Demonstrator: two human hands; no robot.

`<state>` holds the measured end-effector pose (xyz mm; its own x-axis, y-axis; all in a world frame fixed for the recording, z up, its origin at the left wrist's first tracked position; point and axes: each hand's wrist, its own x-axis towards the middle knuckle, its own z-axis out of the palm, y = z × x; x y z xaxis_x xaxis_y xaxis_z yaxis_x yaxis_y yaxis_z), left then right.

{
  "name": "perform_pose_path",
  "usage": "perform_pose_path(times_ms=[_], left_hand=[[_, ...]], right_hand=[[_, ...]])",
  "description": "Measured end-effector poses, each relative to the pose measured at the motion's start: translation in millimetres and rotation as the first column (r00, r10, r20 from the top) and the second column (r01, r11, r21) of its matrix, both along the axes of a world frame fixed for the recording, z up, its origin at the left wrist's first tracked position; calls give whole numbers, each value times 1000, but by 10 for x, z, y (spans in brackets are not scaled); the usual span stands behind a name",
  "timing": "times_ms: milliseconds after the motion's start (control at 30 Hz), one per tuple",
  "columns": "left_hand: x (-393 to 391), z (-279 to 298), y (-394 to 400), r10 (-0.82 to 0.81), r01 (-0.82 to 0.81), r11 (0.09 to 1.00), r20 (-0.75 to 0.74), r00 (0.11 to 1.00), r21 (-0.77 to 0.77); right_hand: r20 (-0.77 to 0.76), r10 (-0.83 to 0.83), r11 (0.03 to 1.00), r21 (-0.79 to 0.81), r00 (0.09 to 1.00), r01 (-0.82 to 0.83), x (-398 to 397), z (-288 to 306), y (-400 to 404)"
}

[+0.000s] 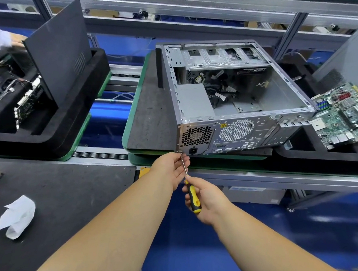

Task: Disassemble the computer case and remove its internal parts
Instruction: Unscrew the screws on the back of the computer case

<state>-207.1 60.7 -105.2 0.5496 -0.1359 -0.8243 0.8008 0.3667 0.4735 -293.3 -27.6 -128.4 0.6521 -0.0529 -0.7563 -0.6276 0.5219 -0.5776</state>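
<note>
Your right hand (pixel 208 199) grips the screwdriver (pixel 192 194) handle; left hand (pixel 173 167) pinches the shaft to keep the tip seated on the screw (pixel 180 151) at the case (pixel 231 114) rear's bottom-left corner. Case lies open-side up on the pad (pixel 149 116), overhanging its near edge, PSU (pixel 193 101) still inside, so that screw likely frees it.

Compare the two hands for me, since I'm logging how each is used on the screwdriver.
The right hand wraps the yellow-and-black handle; the left hand pinches the bare metal shaft of the screwdriver. The left hand sits close to the computer case, by its lower rear corner, while the right hand sits farther back. Both are bare and hold the same tool.
</note>
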Motion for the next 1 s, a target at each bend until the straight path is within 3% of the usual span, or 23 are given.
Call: perform_pose_path(times_ms=[100,233,600,1000], left_hand=[[-5,-14,8,-8,8,1000,15,1000,6],[-15,-38,23,-33,32,999,30,999,33],[19,-79,-5,6,-7,1000,13,1000,29],[80,-88,-57,-3,3,997,5,1000,74]], right_hand=[[15,-11,996,93,1000,9,-21,33,-1],[37,4,995,103,999,-8,-28,58,13],[68,47,994,-102,997,-40,-15,22,41],[18,64,997,36,998,-65,-1,78,21]])
